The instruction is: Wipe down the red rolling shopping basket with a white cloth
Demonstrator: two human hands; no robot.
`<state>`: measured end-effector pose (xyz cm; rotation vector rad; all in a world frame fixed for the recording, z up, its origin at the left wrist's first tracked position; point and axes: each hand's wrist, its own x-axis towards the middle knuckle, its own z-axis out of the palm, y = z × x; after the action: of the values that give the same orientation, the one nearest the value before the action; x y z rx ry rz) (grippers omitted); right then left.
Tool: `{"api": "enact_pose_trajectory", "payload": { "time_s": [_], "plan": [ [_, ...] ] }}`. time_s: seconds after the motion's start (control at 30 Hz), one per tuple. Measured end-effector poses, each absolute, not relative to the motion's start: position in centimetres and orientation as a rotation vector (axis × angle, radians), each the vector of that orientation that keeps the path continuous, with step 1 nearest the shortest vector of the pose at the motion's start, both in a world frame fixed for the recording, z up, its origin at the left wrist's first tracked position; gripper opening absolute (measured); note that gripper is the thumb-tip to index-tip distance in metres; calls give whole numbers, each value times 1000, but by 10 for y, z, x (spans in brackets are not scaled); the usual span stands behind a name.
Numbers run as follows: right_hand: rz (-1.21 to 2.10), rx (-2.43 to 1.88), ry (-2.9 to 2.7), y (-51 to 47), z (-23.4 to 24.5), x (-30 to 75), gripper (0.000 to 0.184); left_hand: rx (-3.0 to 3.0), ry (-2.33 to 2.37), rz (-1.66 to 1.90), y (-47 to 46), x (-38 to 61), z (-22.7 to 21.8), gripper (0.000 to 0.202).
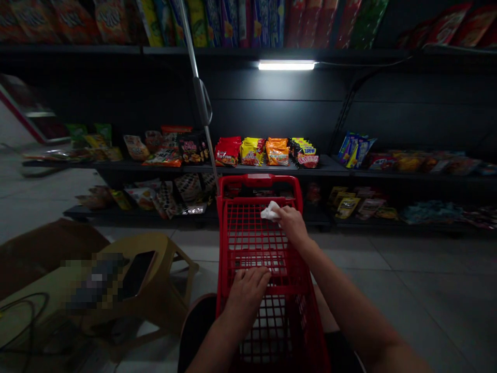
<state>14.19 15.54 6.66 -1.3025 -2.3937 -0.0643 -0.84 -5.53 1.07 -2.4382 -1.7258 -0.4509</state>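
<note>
A red plastic shopping basket [223, 233] with grid sides lies lengthwise between my knees, its handle end pointing to the shelves. My right hand [292, 223] is closed on a crumpled white tissue [269, 211], pressed to the grid near the far end. Lower down, my left hand [250, 290] rests palm down on the basket's middle crossbar, fingers stretched across it. The underside of both hands is hidden.
Snack packets [277, 152] line the dark shelf [330, 165] ahead under a lit tube lamp [286, 65]. A metal pole [209, 145] rises left of the basket. On my left, a yellowish stool [163, 254] bears a phone [137, 273]; a cable [31, 311] lies nearby.
</note>
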Motion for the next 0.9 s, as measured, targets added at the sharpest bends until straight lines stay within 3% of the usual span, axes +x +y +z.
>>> {"api": "enact_pose_trajectory", "payload": {
  "time_s": [0.23, 0.33, 0.47, 0.63, 0.9],
  "plan": [
    [248, -1039, -2622, 35, 49, 176, 26, -2418, -1663, -454, -54, -9, 10, 31],
    [230, -1061, -2610, 46, 54, 184, 29, -2427, -1669, -465, -53, -9, 9, 34],
    [-60, -1264, -2471, 117, 67, 182, 24, -2455, -1702, -449, -52, -8, 11, 40],
    [-242, -1472, -2253, 174, 76, 167, 33, -2423, -1705, -470, -51, -8, 9, 40],
    [140, -1155, -2472, 79, 57, 180, 28, -2401, -1671, -524, -56, -9, 14, 34]
  ]
}}
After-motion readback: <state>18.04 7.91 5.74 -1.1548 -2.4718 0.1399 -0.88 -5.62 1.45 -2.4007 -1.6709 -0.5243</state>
